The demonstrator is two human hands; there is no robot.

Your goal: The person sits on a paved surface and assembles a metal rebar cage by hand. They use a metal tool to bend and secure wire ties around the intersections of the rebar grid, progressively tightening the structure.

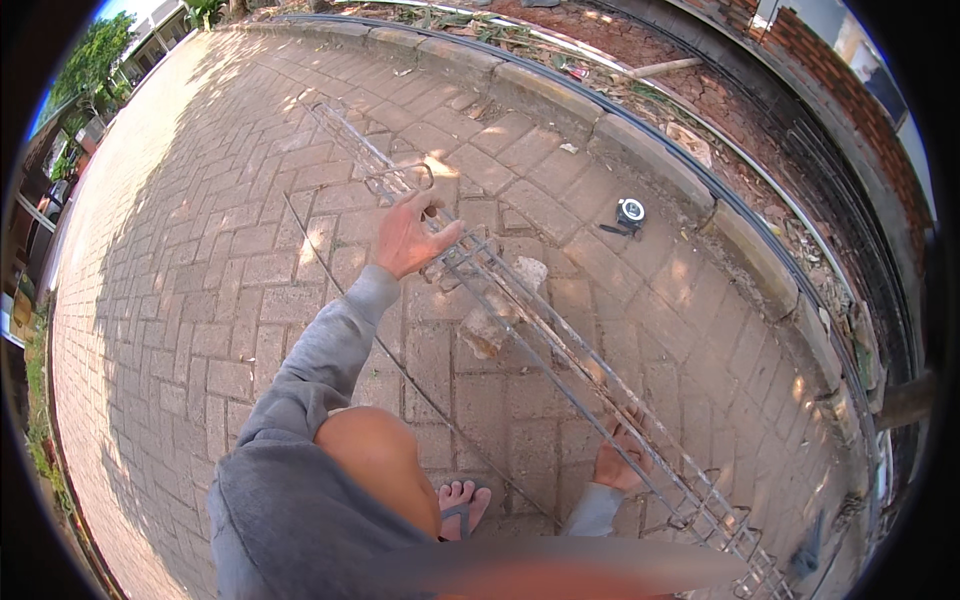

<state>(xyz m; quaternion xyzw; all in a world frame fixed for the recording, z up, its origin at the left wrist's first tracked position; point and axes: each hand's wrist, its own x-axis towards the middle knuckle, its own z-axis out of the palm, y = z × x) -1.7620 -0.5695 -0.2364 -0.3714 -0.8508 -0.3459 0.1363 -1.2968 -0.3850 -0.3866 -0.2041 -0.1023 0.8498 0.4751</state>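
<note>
A long narrow rebar cage (540, 325) runs diagonally from the upper middle to the lower right, its bars joined by bent stirrups (405, 180). My left hand (403, 240) is closed over its upper part, fingers curled around the bars beside a stirrup and thumb along the near side. Farther down, my right hand (622, 460) grips the cage from the near side, with its fingers partly hidden behind the bars. Between the hands, a pale broken block (482, 333) and another chunk (530, 272) lie under the cage.
A thin loose rod (400, 365) lies on the brick paving left of the cage. Beyond the cage sits a round black-and-white device (630, 212), perhaps a tape measure. A curb (640, 155) with long dark pipes borders the right. My sandalled foot (463, 508) is near the rod.
</note>
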